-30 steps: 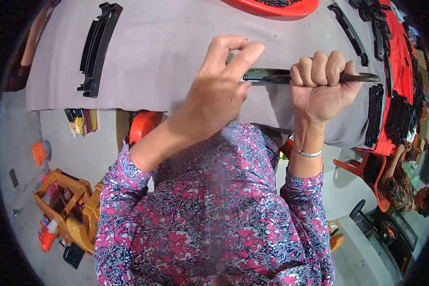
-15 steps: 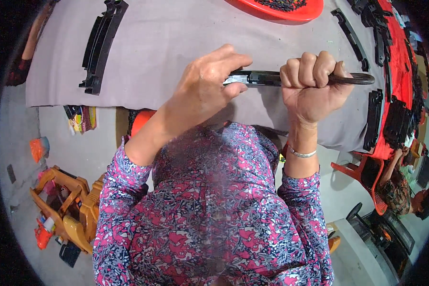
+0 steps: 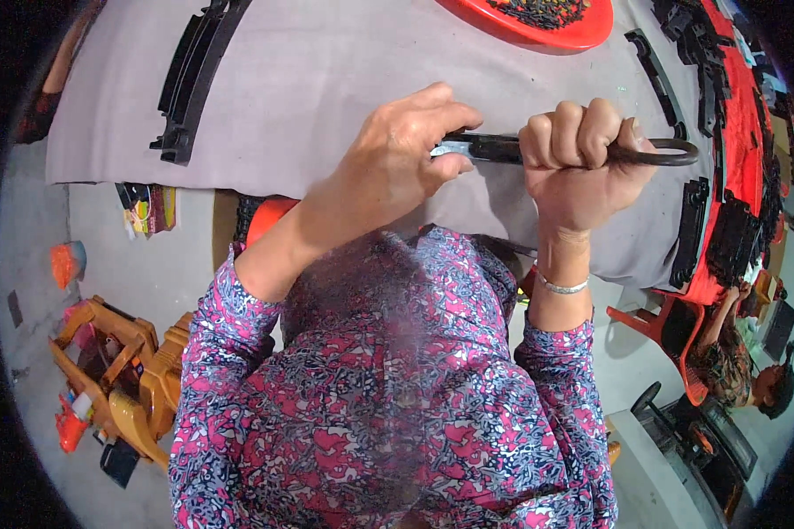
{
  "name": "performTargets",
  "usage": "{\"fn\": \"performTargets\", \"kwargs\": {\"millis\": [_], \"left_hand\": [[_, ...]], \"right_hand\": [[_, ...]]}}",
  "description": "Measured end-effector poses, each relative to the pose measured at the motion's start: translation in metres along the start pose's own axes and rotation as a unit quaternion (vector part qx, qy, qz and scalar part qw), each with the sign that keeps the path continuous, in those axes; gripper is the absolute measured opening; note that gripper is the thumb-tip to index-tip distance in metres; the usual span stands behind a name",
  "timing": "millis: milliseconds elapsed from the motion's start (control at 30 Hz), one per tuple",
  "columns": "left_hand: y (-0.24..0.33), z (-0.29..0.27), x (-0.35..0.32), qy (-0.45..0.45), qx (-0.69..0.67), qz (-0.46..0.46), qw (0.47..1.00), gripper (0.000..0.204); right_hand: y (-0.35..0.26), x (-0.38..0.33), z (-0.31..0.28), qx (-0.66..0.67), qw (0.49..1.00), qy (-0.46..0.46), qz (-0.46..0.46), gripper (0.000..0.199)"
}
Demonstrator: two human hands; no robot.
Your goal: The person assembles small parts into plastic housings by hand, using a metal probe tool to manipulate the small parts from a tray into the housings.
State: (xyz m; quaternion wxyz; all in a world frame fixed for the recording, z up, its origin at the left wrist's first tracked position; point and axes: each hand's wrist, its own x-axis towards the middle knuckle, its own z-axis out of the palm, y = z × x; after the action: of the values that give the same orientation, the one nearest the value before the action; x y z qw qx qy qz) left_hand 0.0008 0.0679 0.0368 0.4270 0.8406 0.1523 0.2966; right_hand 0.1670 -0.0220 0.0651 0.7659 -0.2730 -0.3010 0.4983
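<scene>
Nearest to me I see the flowered shirt (image 3: 353,397) in the lower middle of the frame, and above it both hands. The long black bar (image 3: 500,148) lies across the centre, raised at the table's near side. The right hand (image 3: 587,163) is closed as a fist around it, with the rounded loop end coming out on the right; I judge that this fist keeps it steady. The left hand (image 3: 401,141) has thumb and fingers pinched on the pale end, perhaps for control there. How strongly they press, I cannot tell, because this hand stands in my way.

Beyond is the grey tablecloth (image 3: 300,79). One black slotted strip (image 3: 194,79) is at upper left, well apart; a thinner black strip (image 3: 657,79) is at upper right. The red tray (image 3: 582,35) with small dark pieces (image 3: 538,12) sits at the top. At the right, farther off, a co-worker (image 3: 723,361) is beside a red chair (image 3: 692,379).
</scene>
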Motion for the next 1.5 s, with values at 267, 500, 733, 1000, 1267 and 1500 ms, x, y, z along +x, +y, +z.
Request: {"fn": "performTargets", "kwargs": {"millis": [267, 500, 733, 1000, 1267, 1500], "left_hand": [[0.002, -0.007, 0.004, -0.021, -0.003, 0.002, 1.000, 0.029], [-0.004, -0.009, 0.018, -0.088, -0.038, -0.068, 0.993, 0.021], [-0.008, -0.002, 0.024, -0.104, 0.052, 0.021, 0.993, 0.020], [-0.007, -0.002, 0.026, -0.139, 0.102, 0.030, 0.985, 0.020], [-0.009, 0.000, 0.024, -0.125, 0.089, 0.033, 0.988, 0.022], [-0.008, -0.001, 0.026, -0.130, 0.084, 0.030, 0.987, 0.022]], "right_hand": [[0.002, 0.002, 0.004, -0.057, 0.998, -0.029, 0.023, 0.049], [-0.002, 0.003, -0.007, -0.006, 1.000, -0.024, 0.010, 0.049], [0.000, 0.000, -0.009, 0.059, 0.998, 0.004, -0.008, 0.050], [0.000, 0.001, -0.012, 0.067, 0.998, -0.002, -0.008, 0.051], [0.001, 0.002, -0.012, 0.067, 0.998, -0.012, -0.011, 0.050], [0.000, 0.002, -0.011, 0.054, 0.998, 0.006, -0.016, 0.049]]}}
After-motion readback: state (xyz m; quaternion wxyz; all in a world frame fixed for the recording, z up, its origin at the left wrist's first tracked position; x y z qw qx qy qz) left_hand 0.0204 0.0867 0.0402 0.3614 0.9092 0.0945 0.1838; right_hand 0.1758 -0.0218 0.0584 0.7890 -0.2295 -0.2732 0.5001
